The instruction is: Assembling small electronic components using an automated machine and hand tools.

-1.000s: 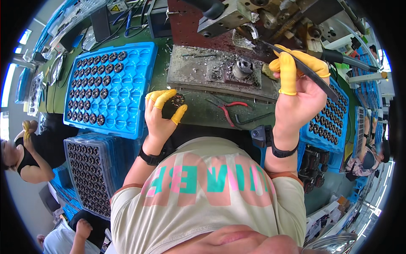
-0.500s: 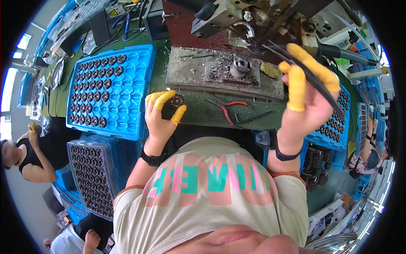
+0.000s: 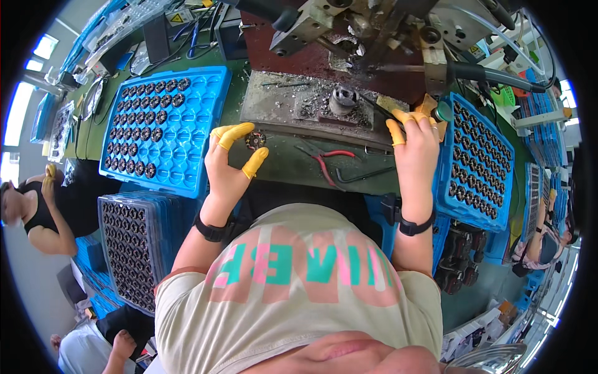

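My left hand (image 3: 229,163), with yellow finger cots, pinches a small round black part with copper-coloured spots (image 3: 255,140) at the front edge of the metal base plate. My right hand (image 3: 416,146), also in yellow finger cots, is closed around dark tweezers (image 3: 377,107). Their tips point left, close to the round metal fixture (image 3: 343,100) on the base plate (image 3: 268,106); whether they touch it I cannot tell. Between my hands lie red-handled pliers (image 3: 324,163) and a black hex key (image 3: 361,176).
A blue tray (image 3: 198,134), partly filled with round parts, lies at left; a fuller blue tray (image 3: 443,187) stands at right. Machine arms (image 3: 386,37) overhang the fixture. Metal shavings litter the plate. Stacked trays (image 3: 128,249) stand at lower left. Other people sit at both sides.
My right hand has come down and toward me, bringing the tweezers' tips beside the fixture. My left hand has shifted slightly, still pinching the round part.
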Tool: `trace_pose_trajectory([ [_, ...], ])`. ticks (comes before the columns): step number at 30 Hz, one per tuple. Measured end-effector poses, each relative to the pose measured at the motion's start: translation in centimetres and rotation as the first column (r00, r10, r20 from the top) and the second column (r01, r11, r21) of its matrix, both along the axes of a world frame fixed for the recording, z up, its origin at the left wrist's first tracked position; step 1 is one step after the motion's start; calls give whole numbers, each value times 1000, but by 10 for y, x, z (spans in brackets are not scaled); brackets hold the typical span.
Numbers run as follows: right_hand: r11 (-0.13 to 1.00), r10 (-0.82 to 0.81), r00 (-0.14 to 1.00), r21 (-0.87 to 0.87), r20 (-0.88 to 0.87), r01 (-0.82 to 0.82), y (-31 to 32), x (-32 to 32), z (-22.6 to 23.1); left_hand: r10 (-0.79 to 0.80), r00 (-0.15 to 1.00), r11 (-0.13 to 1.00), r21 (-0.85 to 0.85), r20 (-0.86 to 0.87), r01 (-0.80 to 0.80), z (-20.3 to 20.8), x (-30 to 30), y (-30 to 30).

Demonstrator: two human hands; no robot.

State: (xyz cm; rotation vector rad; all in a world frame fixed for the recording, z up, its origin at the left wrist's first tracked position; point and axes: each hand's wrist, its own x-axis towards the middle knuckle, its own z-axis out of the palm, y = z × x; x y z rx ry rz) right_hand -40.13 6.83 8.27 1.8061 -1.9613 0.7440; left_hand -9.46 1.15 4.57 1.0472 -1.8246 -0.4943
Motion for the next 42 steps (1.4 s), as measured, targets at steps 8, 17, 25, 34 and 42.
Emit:
trace_pose_trajectory([
  [8, 999, 30, 995, -44, 91, -26, 1, 3, -19, -198, 979, 978, -61, 41, 200, 54, -63, -24],
  [17, 981, 89, 982, -184, 169, -57, 24, 5, -29, -354, 934, 935, 13, -47, 355, 59, -102, -44],
  [25, 978, 105, 971, -200, 214, -62, 22, 5, -31, -376, 926, 924, 79, 6, 375, 64, -105, -52],
  [34, 976, 88, 976, -214, 199, -45, 25, 3, -26, -330, 935, 939, -60, 132, 340, 57, -108, -50],
  [42, 967, -46, 985, -240, 165, 85, 31, -22, -15, -432, 900, 897, 67, -62, 436, 54, -105, -57],
])
